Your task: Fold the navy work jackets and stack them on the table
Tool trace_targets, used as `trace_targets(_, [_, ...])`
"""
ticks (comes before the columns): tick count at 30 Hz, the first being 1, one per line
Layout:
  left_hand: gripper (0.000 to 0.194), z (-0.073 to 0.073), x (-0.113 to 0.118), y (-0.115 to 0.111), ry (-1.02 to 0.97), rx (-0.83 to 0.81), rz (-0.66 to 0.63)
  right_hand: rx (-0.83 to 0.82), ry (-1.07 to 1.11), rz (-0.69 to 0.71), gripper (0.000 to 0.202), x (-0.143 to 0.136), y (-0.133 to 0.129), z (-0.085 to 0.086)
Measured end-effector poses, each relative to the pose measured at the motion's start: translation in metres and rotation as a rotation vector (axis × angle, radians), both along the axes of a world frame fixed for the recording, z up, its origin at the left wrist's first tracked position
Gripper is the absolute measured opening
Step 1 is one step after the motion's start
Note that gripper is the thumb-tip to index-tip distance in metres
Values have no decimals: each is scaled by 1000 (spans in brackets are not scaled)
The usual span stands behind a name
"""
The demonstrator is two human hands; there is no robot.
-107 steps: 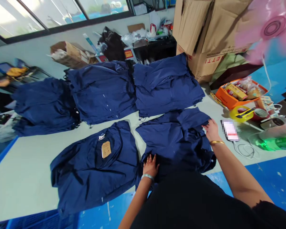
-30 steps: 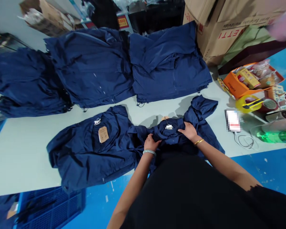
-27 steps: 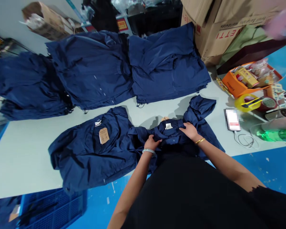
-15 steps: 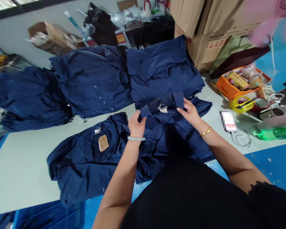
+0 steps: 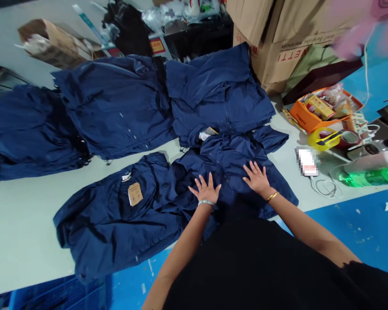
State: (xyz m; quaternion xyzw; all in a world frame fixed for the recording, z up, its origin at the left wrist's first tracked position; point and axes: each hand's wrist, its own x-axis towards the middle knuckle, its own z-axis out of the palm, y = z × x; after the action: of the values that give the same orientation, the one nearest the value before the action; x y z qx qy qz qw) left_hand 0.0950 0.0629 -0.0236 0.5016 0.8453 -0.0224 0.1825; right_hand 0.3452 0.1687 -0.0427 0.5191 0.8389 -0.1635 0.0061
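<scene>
A navy jacket [image 5: 236, 150] lies spread on the table in front of me, its collar end toward the far stacks. My left hand [image 5: 207, 189] rests flat on its left part with fingers spread. On the right part, my right hand [image 5: 258, 178] also lies with fingers apart, holding nothing. To the left is a second navy jacket [image 5: 110, 232], its neck opening showing a white label and a brown paper tag [image 5: 135, 194]. It touches or overlaps the first jacket's left side.
Stacks of folded navy garments [image 5: 116, 107] line the table's far side. Cardboard boxes [image 5: 278, 64] stand behind. At the right are an orange box [image 5: 313, 120] of small items, yellow tape [image 5: 323, 138], a phone [image 5: 307, 162] with cable and a green bottle [image 5: 365, 176]. A blue crate [image 5: 58, 297] sits below the table.
Both hands have let go of the jacket's collar and come back toward me, opening flat onto the jacket. The collar now lies down by the stack. The view has shifted slightly.
</scene>
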Motion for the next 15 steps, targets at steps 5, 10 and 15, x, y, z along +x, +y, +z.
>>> trace_targets(5, [81, -39, -12, -38, 68, -108, -39, 76, -104, -45, 64, 30, -51, -41])
trace_targets(10, [79, -43, -18, -53, 111, -92, -99, 4, -165, -76, 63, 36, -85, -43])
trace_targets(15, [78, -40, -17, -60, 88, -94, -103, 45, -111, -128, 59, 21, -62, -11])
